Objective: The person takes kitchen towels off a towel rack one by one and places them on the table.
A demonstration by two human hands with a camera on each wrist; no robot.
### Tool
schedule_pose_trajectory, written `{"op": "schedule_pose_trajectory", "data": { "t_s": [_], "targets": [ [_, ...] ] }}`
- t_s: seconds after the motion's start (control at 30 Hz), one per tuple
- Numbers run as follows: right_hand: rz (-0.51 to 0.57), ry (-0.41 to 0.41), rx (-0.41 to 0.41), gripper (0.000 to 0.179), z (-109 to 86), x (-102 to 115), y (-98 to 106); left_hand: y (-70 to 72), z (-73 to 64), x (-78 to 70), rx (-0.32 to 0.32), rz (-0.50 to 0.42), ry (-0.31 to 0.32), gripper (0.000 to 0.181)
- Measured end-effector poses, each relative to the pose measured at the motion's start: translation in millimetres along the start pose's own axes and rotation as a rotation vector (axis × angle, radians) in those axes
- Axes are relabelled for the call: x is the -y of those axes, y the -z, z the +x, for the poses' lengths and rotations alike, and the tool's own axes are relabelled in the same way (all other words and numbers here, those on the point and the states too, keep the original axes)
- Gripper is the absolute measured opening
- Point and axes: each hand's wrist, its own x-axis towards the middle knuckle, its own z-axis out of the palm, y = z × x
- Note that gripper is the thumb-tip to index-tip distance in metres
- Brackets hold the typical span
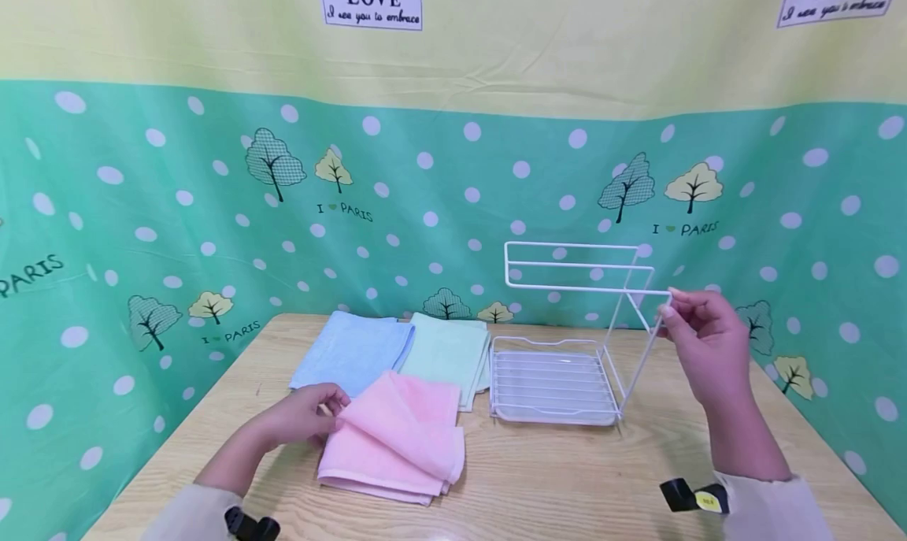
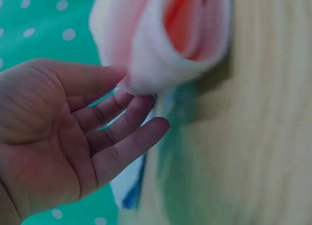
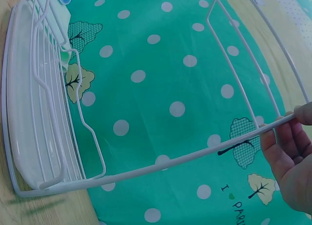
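Note:
A folded pink towel (image 1: 397, 439) lies at the front of the table, its upper layer lifted into a slanting fold. My left hand (image 1: 308, 415) pinches its left edge; in the left wrist view the thumb (image 2: 109, 76) presses the pale pink cloth (image 2: 151, 59) from one side and fingertips meet it from the other. On the right stands a white wire rack (image 1: 577, 289) with an upper set of bars and a slatted base over a pale tray (image 1: 556, 420). Its upper right corner is gripped between thumb and fingers of my right hand (image 1: 708, 340), also seen holding the rod (image 3: 195, 156).
Behind the pink towel lie a folded blue towel (image 1: 354, 352) and a folded light green towel (image 1: 446, 352), side by side. The green one reaches close to the rack's left side. A polka-dot curtain (image 1: 439, 187) hangs behind the wooden table (image 1: 553, 486).

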Motion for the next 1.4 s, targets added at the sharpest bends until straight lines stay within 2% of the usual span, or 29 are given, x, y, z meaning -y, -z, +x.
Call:
{"op": "schedule_pose_trajectory", "data": {
  "t_s": [0.13,0.23,0.3,0.43,0.63,0.8,0.97,1.07,1.13,1.23,1.4],
  "targets": [
    [-0.013,0.004,-0.010,0.024,-0.6,0,1,4.2,9.7,-14.6,-0.038,0.152,-0.118,0.043],
    [-0.004,0.001,-0.010,0.023,-0.6,-1,1,2.8,18.3,-23.4,-0.045,0.207,-0.193,0.056],
    [0.005,0.001,-0.009,0.022,-0.6,-1,1,0.6,23.4,-27.4,-0.028,0.221,-0.215,0.058],
    [0.027,0.007,-0.007,0.021,-0.9,-1,1,-2.6,33.2,-32.4,-0.011,0.260,-0.247,0.048],
    [0.013,0.003,-0.014,0.022,-1.6,0,2,-3.1,46.1,-37.0,-0.022,0.278,-0.259,0.013],
    [-0.007,0.003,-0.015,0.024,-1.0,1,3,3.9,56.7,-34.6,-0.049,0.155,-0.205,0.004],
    [-0.020,0.005,-0.008,0.022,0.3,1,3,14.3,66.1,-20.6,-0.162,0.008,-0.053,0.006],
    [-0.011,0.000,-0.008,0.022,0.3,1,3,16.6,70.1,-10.2,-0.211,-0.009,0.021,0.007],
    [-0.006,-0.003,-0.008,0.022,0.2,0,2,16.6,72.4,-3.7,-0.229,-0.004,0.047,0.007],
    [-0.002,-0.007,-0.013,0.023,-0.1,0,1,14.4,74.1,3.5,-0.247,-0.003,0.064,0.006],
    [-0.022,0.012,-0.016,0.023,-1.1,1,-2,13.8,72.4,11.3,-0.258,0.015,0.055,0.007]
  ]
}}
